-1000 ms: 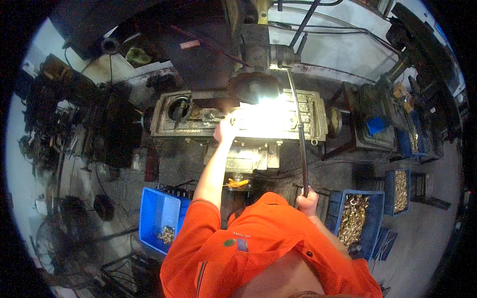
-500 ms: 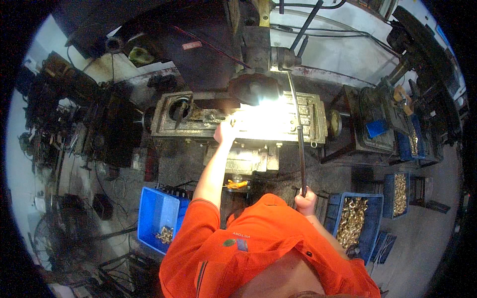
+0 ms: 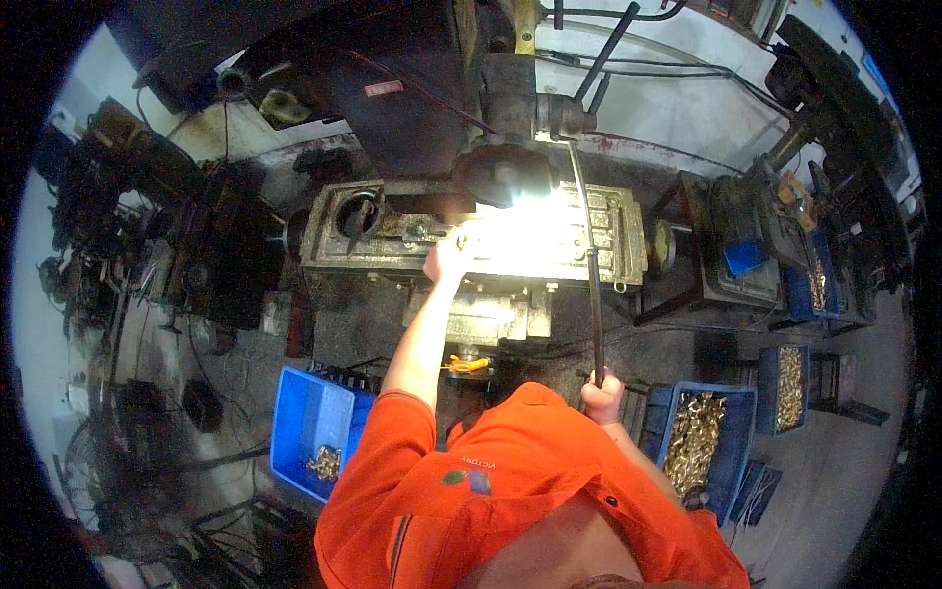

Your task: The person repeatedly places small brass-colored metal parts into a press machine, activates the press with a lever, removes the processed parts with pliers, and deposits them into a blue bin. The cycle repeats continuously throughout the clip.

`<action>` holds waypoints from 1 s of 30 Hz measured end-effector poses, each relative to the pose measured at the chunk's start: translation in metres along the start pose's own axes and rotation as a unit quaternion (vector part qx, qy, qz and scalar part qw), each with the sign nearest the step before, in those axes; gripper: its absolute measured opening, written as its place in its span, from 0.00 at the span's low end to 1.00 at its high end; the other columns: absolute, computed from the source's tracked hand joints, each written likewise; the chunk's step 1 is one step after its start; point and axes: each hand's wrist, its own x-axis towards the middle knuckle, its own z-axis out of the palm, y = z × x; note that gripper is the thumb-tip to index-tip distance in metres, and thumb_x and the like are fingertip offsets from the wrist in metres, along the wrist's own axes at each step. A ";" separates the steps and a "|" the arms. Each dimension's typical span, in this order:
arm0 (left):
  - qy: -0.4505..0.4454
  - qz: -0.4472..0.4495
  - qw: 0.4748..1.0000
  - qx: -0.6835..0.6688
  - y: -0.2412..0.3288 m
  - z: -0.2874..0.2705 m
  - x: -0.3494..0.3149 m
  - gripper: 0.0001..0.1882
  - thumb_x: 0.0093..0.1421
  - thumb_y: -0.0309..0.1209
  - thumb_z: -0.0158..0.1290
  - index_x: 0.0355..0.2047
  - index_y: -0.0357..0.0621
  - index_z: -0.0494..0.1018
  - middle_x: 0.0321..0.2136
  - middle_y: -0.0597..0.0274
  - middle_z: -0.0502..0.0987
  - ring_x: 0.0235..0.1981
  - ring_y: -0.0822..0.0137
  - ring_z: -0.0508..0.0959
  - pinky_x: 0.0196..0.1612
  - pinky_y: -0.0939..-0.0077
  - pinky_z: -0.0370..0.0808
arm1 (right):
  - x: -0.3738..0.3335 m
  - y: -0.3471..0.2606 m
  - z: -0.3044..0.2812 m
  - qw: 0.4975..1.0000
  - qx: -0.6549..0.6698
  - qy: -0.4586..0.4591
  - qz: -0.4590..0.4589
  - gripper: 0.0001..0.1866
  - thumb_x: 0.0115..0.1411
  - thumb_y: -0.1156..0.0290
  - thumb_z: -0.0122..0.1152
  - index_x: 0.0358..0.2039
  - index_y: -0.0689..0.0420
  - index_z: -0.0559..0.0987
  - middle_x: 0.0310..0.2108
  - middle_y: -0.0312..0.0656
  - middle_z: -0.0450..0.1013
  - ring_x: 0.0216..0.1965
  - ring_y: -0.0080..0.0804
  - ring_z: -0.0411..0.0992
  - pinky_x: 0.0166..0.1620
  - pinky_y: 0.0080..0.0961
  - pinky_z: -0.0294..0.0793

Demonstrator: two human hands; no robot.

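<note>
Orange short-sleeved shirt [image 3: 530,427]: nearest, on the person, between the two arms
Blue rectangular plastic bin on the left [image 3: 319,404]: a small heap of brass-coloured metal pieces [image 3: 325,462] lies in its near part
Larger-filled blue plastic bin on the right [image 3: 738,432]: many brass-coloured pieces inside, just right of the right forearm
Right hand [image 3: 602,395]: fingers wrapped around the near end of a long straight metal lever with a dark lower part [image 3: 596,314]
Lever: runs from the right hand to the far machine head [image 3: 562,116], passing over the table's right part
Yellow-orange bundle [image 3: 466,364]: right of the left forearm, nearer than the table
Left hand [image 3: 446,257]: at the near edge of the slotted grey metal machine table [image 3: 329,253], fingers toward the glare; cannot tell whether they grip anything
Dark round disc [image 3: 505,175]: above the table's far side, beside the bright light
</note>
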 end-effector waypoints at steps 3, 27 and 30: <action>0.001 -0.003 1.000 -0.003 -0.003 0.003 0.001 0.28 0.43 0.59 0.53 0.23 0.44 0.77 0.25 0.52 0.78 0.30 0.54 0.78 0.32 0.63 0.74 | 0.002 0.006 0.000 1.000 0.002 -0.005 -0.016 0.08 0.41 0.68 0.51 0.15 0.55 0.64 0.11 0.32 0.58 0.14 0.22 0.57 0.19 0.25 0.58; 0.008 0.011 1.000 -0.003 0.000 -0.001 -0.003 0.27 0.44 0.57 0.53 0.24 0.44 0.76 0.25 0.54 0.78 0.29 0.56 0.78 0.31 0.64 0.74 | 0.005 0.006 0.003 0.999 0.047 -0.010 -0.003 0.08 0.39 0.72 0.52 0.14 0.55 0.62 0.13 0.28 0.57 0.16 0.17 0.54 0.19 0.21 0.54; -0.002 0.007 1.000 0.003 -0.001 -0.001 -0.002 0.26 0.45 0.57 0.53 0.25 0.45 0.76 0.25 0.54 0.78 0.29 0.56 0.78 0.31 0.64 0.74 | 0.006 0.005 0.003 0.999 0.034 -0.006 -0.010 0.07 0.38 0.73 0.52 0.13 0.55 0.62 0.14 0.27 0.56 0.17 0.16 0.52 0.19 0.19 0.52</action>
